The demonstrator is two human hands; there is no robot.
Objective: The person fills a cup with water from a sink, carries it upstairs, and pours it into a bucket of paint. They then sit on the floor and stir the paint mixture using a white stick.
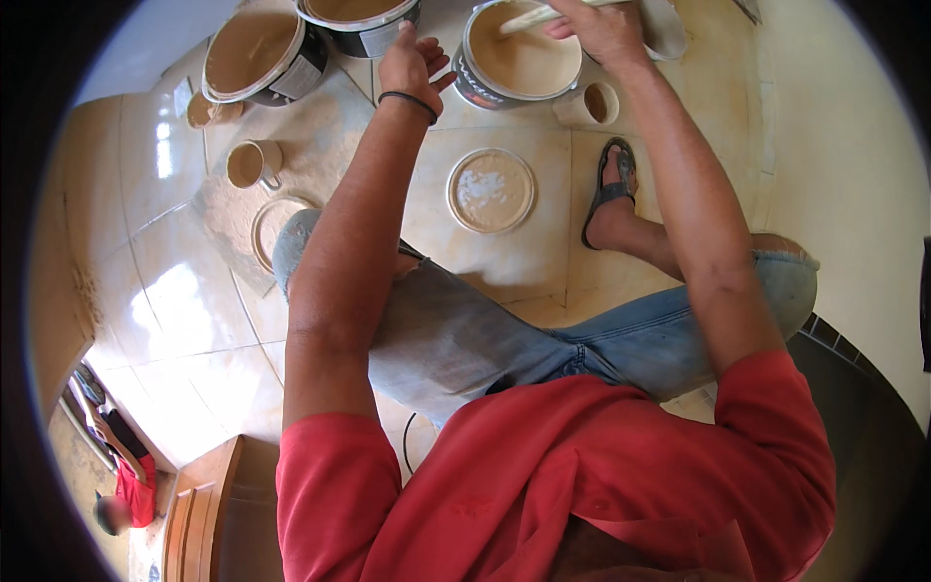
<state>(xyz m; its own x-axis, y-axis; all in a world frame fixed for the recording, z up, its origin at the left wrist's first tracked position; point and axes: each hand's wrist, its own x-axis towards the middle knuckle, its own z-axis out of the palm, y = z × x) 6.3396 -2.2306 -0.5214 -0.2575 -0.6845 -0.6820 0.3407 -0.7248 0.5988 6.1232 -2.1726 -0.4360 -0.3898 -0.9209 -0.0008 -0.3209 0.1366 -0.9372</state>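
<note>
My right hand (pixel 603 34) is closed around a pale stick (pixel 531 18). The stick's lower end dips into thick beige liquid in a dark bucket (pixel 477 94) with a white rim. Left of that bucket, my left hand (pixel 415 66) hangs with its fingers apart and nothing in them, a dark band around the wrist. Beyond it stands a second dark bucket (pixel 378 41), partly cut off by the upper edge. A smeared cup (pixel 572 109) rests on the floor close to the right side of the stirred bucket.
A third dark bucket (pixel 291 82) stands at the far left, with a small stained tub (pixel 215 114) beside it. Nearer are a mug (pixel 271 155), a round smeared lid (pixel 527 201) and another lid (pixel 260 236). My sandalled foot (pixel 613 184) is at right. A person in red (pixel 137 490) appears lower left.
</note>
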